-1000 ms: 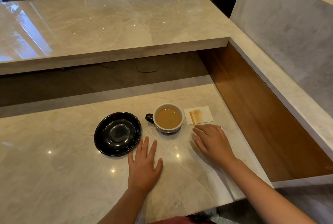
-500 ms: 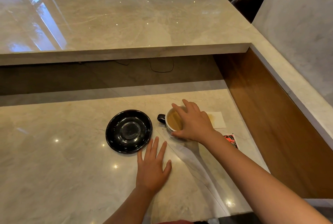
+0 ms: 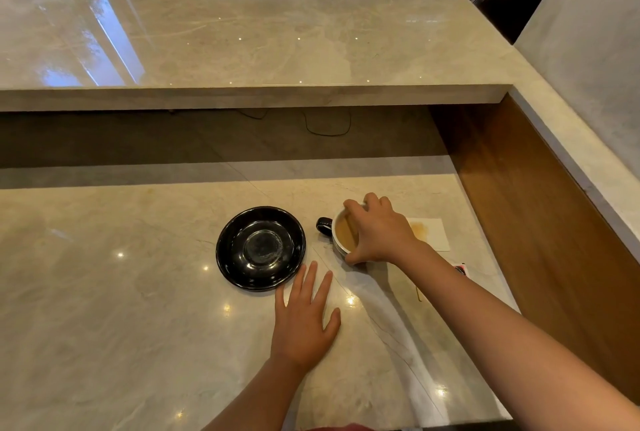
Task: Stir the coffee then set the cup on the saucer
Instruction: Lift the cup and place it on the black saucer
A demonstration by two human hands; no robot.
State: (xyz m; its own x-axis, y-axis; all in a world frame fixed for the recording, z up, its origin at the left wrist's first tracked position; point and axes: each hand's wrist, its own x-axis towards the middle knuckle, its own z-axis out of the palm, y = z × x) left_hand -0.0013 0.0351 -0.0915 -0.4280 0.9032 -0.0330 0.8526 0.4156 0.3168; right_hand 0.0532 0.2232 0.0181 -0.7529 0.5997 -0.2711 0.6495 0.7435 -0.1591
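The right hand [image 3: 379, 235] is over the cup [image 3: 341, 235], with the fingers bent down around its far rim and the thumb [image 3: 353, 259] at the near side. A thin brown stick [image 3: 354, 230] stands in the coffee under the fingers, but the hand covers its top, so I cannot tell if the fingers pinch the stick or only hold the cup. The cup is white inside and full of light brown coffee. It stands on the lower marble counter [image 3: 138, 309], and its dark handle [image 3: 323, 224] points to the left, toward the saucer [image 3: 260, 248].

The saucer is black and glossy, and it lies flat on the counter just beside the cup (a small gap of marble shows between them). The cup is not on it.

The left hand [image 3: 304, 321] lies flat on the counter with the palm down and the fingers spread; it holds nothing. Its fingertips [image 3: 302, 269] are just beside the near edge of the saucer; whether they touch it is not clear.

Behind the right hand lies a white paper napkin [image 3: 434, 235] with a brown stain. Near the right forearm a small red and white packet [image 3: 460, 269] shows partly on the counter. A higher marble ledge [image 3: 242, 35] runs across behind, and a wooden panel [image 3: 540, 222] closes the right side.
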